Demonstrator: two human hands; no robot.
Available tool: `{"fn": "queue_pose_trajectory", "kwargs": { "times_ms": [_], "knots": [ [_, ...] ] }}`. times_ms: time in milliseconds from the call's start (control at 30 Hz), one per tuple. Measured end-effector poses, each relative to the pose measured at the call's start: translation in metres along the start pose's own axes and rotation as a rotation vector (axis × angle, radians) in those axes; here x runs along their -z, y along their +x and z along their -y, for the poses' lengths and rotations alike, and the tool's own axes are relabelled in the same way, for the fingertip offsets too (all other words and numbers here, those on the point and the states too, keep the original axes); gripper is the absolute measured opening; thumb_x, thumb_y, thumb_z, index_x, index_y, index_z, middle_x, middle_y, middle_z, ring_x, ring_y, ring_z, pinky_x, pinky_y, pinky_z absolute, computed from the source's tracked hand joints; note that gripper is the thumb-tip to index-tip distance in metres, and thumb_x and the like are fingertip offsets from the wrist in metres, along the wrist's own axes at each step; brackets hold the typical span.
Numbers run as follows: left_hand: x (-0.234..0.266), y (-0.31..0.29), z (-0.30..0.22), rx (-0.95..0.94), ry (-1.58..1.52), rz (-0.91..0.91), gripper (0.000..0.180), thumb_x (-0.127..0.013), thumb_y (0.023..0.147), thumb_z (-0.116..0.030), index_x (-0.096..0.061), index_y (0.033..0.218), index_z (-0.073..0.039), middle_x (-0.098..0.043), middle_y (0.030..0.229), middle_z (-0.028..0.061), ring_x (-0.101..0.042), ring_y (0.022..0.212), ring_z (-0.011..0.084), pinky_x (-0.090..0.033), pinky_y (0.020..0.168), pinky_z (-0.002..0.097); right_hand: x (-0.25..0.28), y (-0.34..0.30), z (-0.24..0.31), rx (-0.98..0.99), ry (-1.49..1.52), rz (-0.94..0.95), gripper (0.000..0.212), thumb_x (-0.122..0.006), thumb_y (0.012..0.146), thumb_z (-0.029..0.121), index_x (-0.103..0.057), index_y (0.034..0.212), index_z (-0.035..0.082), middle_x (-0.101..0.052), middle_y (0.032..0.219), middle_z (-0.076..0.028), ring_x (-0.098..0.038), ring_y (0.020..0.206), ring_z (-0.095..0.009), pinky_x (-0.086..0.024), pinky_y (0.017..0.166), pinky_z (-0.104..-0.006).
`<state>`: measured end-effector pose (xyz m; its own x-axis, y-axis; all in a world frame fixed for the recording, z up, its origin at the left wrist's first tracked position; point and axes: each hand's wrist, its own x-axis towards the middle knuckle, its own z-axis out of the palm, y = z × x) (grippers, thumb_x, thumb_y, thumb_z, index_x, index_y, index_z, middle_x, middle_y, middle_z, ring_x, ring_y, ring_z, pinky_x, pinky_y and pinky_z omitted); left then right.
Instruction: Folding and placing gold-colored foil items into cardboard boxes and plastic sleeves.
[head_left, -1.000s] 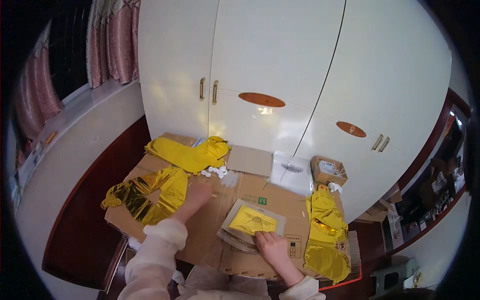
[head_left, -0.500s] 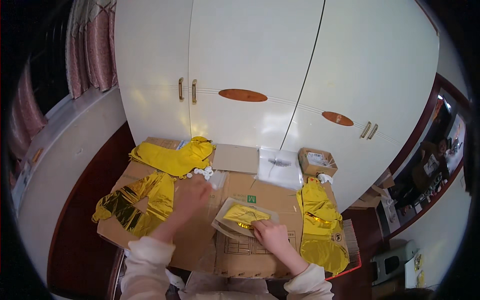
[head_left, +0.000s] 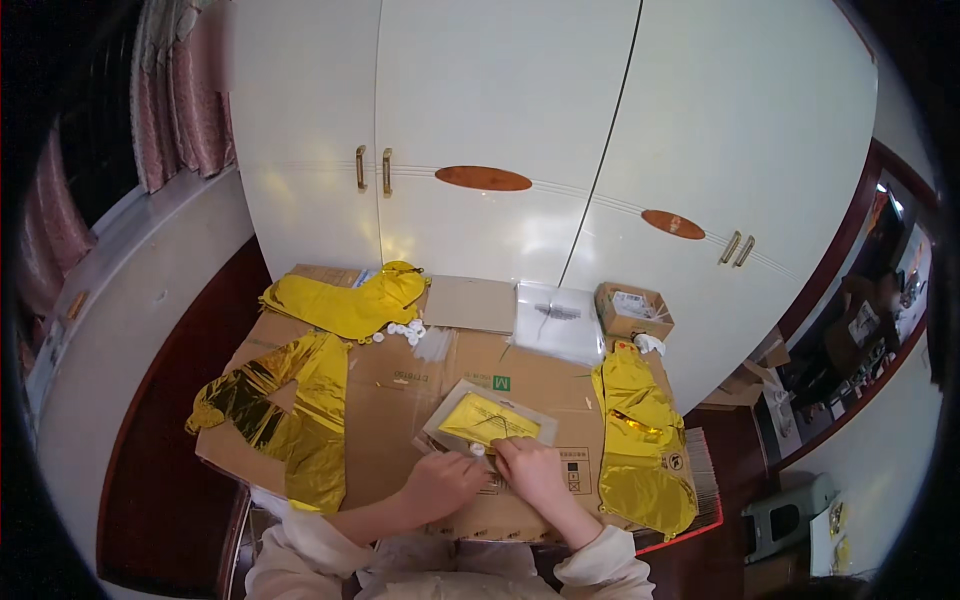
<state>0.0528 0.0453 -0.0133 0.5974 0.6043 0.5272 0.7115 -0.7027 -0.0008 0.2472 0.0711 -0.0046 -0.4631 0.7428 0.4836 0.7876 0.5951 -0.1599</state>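
Note:
In the middle of the cardboard lies a clear, pale-edged packet (head_left: 535, 412) with a folded yellow foil balloon (head_left: 480, 416) in it and a thin dark line across the foil. My right hand (head_left: 530, 468) is closed on the packet's near edge. Close beside it, my left hand (head_left: 445, 486) has its fingers pinched together. A small white round piece (head_left: 478, 450) shows at those fingertips, over the near edge of the packet. Several similar white pieces (head_left: 408, 331) lie at the back, beside a stack of yellow foil balloons (head_left: 335, 303).
Flat foil balloons lie at the left (head_left: 318, 400) and right (head_left: 645, 455). Along the back are a grey board (head_left: 470, 304), clear plastic bags (head_left: 560, 330) and a small cardboard box (head_left: 634, 312). Behind stands a white cabinet (head_left: 480, 90); a grey stool (head_left: 790, 515) is at the right.
My left hand has come from the white pieces at the back to the packet's near edge, now with a white piece at its fingertips. My right hand has shifted slightly left.

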Motion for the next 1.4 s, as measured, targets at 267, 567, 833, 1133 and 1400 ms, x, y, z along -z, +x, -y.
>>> {"fn": "queue_pose_trajectory", "kwargs": {
  "times_ms": [267, 567, 833, 1133, 1400],
  "knots": [
    [-0.019, -0.017, -0.009, 0.031, 0.015, 0.020, 0.057, -0.061, 0.086, -0.052, -0.063, 0.105, 0.001, -0.066, 0.113, 0.0162, -0.061, 0.110, 0.0285, -0.044, 0.094, 0.0406, -0.010, -0.011, 0.010, 0.034, -0.027, -0.005, 0.018, -0.070, 0.074, 0.016, -0.065, 0.091, 0.012, -0.063, 0.076, -0.002, -0.064, 0.069, -0.019, -0.053, 0.058, -0.0335],
    [-0.056, -0.026, -0.011, 0.027, -0.038, 0.284, 0.049, -0.059, 0.088, -0.046, -0.065, 0.107, -0.001, -0.065, 0.110, 0.0131, -0.059, 0.111, 0.0286, -0.042, 0.101, 0.0420, -0.012, -0.033, 0.017, 0.064, -0.132, -0.010, 0.020, -0.071, 0.073, 0.016, -0.066, 0.092, 0.011, -0.064, 0.080, -0.001, -0.063, 0.070, -0.017, -0.052, 0.059, -0.0315],
    [0.013, 0.000, 0.079, 0.526, -0.220, 0.304, 0.023, -0.053, 0.092, -0.024, -0.067, 0.095, -0.006, -0.065, 0.084, 0.0223, -0.066, 0.083, 0.0371, -0.050, 0.076, 0.0494, -0.006, -0.075, 0.026, 0.028, -0.143, 0.168, 0.012, -0.067, 0.080, 0.025, -0.062, 0.078, 0.014, -0.057, 0.076, 0.002, -0.059, 0.072, -0.016, -0.051, 0.063, -0.0334],
    [-0.075, 0.047, 0.237, 0.899, -0.103, 0.180, 0.028, -0.055, 0.088, -0.030, -0.069, 0.097, -0.007, -0.068, 0.101, 0.0204, -0.065, 0.092, 0.0390, -0.051, 0.081, 0.0492, -0.033, -0.038, 0.020, 0.006, -0.032, 0.127, 0.045, -0.060, 0.089, 0.032, -0.058, 0.127, 0.008, -0.053, 0.136, -0.015, -0.047, 0.129, -0.033, -0.035, 0.107, -0.0508],
    [-0.094, 0.062, 0.232, 0.868, -0.065, 0.188, 0.025, -0.059, 0.086, -0.022, -0.067, 0.098, -0.002, -0.065, 0.109, 0.0201, -0.063, 0.101, 0.0357, -0.052, 0.082, 0.0481, -0.063, -0.057, 0.015, -0.001, -0.084, 0.288, 0.055, -0.052, 0.095, 0.042, -0.049, 0.139, 0.010, -0.045, 0.145, -0.013, -0.038, 0.137, -0.031, -0.027, 0.112, -0.0539]
  ]
}}
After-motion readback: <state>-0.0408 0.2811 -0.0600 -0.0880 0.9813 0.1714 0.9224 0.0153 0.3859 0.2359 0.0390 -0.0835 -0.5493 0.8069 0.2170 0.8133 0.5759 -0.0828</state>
